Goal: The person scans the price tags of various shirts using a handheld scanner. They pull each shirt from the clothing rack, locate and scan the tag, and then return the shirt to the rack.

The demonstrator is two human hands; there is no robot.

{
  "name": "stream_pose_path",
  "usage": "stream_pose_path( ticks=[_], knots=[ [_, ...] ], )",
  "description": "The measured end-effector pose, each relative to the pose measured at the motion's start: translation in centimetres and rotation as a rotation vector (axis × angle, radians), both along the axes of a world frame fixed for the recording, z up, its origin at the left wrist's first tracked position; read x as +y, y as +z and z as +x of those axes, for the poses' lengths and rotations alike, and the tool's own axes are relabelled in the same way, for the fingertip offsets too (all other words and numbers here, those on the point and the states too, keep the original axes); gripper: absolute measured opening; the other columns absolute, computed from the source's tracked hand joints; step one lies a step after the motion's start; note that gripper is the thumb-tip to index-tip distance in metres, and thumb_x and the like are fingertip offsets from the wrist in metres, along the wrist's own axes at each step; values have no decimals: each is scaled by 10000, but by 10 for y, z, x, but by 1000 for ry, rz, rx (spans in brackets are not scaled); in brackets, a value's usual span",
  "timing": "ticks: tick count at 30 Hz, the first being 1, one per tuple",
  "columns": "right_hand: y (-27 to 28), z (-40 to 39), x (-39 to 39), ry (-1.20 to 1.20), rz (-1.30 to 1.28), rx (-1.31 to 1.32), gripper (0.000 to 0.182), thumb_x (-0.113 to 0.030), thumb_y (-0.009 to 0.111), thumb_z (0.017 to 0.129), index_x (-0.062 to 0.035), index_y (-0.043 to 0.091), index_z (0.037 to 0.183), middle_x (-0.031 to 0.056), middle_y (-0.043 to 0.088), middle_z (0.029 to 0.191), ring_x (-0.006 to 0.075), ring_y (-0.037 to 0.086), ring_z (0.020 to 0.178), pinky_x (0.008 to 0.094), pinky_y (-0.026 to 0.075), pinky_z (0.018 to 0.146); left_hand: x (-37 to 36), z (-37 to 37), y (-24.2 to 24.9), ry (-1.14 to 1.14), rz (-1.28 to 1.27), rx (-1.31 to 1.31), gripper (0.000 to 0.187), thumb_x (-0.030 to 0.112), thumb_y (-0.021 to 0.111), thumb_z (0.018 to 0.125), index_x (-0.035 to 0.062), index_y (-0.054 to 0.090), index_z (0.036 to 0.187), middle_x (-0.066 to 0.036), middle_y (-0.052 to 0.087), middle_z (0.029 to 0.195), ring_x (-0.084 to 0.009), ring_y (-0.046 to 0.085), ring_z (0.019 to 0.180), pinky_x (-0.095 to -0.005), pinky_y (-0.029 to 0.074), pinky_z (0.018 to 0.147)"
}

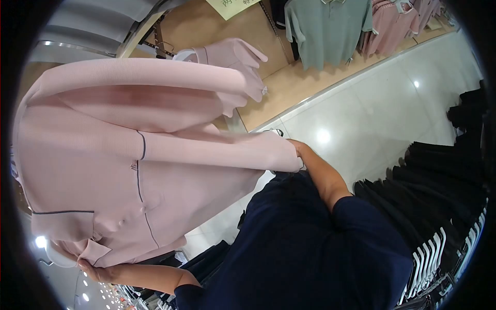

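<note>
A pink polo shirt [191,191] with thin navy trim lines is spread across the left half of the head view. Its collar [96,252] and buttoned placket lie at the lower left, beside a white hanger [61,257]. At that collar, my left hand [94,270] is closed, the thumb pressing on the fabric by the hanger. My right hand [298,149] grips the far right end of the shirt's outstretched cloth. Most of its fingers are hidden behind the fabric.
A grey-green polo shirt [329,33] and more pink shirts [391,26] hang along the top. Wooden shelving [232,39] stands behind the held shirt. Dark garments [408,181] on white hangers [429,261] line the right. Shiny tiled floor [356,113] runs between.
</note>
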State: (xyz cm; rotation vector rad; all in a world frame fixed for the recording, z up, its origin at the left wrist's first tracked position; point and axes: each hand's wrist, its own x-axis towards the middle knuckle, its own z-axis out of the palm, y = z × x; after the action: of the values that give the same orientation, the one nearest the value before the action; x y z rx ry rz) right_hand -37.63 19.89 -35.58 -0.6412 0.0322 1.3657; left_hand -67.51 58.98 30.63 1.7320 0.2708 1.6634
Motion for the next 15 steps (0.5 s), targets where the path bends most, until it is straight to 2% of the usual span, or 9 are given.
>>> stream_pose_path(
  ticks=[3, 8, 15],
  knots=[
    [12, -9, 10, -58, 79, 93, 389, -349, 604, 962, -48, 641, 1206, 116, 702, 1153, 216, 691, 1011, 417, 587, 805, 1, -4, -6, 11, -18, 7, 388, 273, 686, 927, -81, 613, 1068, -158, 622, 1119, -237, 582, 1069, -369, 443, 997],
    [45, -9, 26, -282, 71, 283, 378, -333, 606, 960, -44, 646, 1200, 115, 707, 1142, 218, 693, 1019, 415, 584, 837, 7, -11, -8, 20, -45, 31, 361, 267, 682, 930, -75, 623, 1030, -147, 633, 1082, -228, 588, 1044, -363, 450, 985],
    [53, 4, -16, -512, 8, 260, 362, -310, 608, 956, -38, 652, 1191, 113, 714, 1127, 221, 695, 1030, 412, 579, 882, 14, -13, -7, 27, -69, 51, 315, 251, 671, 940, -59, 635, 980, -121, 643, 1027, -204, 597, 996, -343, 461, 960]
  ],
)
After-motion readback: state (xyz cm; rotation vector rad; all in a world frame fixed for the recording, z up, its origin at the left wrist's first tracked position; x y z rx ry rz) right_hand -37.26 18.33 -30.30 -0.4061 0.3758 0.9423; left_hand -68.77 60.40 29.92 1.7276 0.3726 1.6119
